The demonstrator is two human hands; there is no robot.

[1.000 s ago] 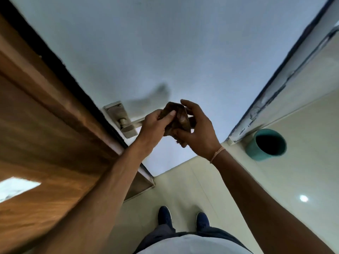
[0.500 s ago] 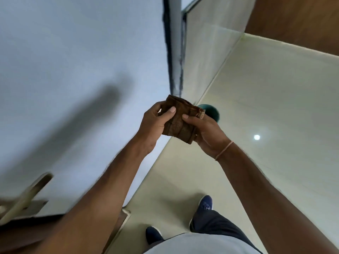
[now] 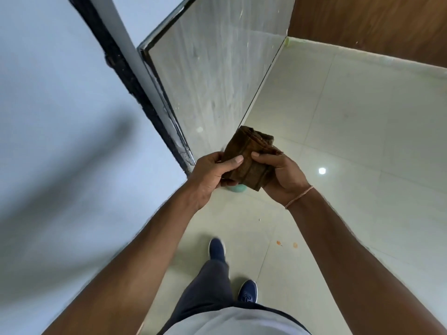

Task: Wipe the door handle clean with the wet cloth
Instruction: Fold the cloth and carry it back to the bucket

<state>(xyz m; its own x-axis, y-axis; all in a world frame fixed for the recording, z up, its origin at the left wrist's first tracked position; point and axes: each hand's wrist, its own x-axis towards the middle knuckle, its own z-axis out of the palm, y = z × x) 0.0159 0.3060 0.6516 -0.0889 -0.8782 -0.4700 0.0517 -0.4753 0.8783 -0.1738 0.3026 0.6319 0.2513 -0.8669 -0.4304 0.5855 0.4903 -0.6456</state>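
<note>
A folded brown cloth (image 3: 249, 155) is held in front of me at chest height, over the floor. My left hand (image 3: 212, 175) pinches its left edge with thumb on top. My right hand (image 3: 283, 177) grips its right side, thumb across the top, a thin band on the wrist. The door handle is out of view.
A pale wall (image 3: 60, 117) fills the left side, with a dark door frame (image 3: 135, 88) and a grey marble panel (image 3: 212, 76) beyond. A teal bucket (image 3: 238, 189) peeks out under the cloth. A wooden surface (image 3: 375, 22) stands at the far right. My feet are on glossy tiles (image 3: 350, 141).
I have turned right, away from the wooden door and its handle, which have left the view. Both hands took the cloth off the handle and still hold it; I have stepped forward.
</note>
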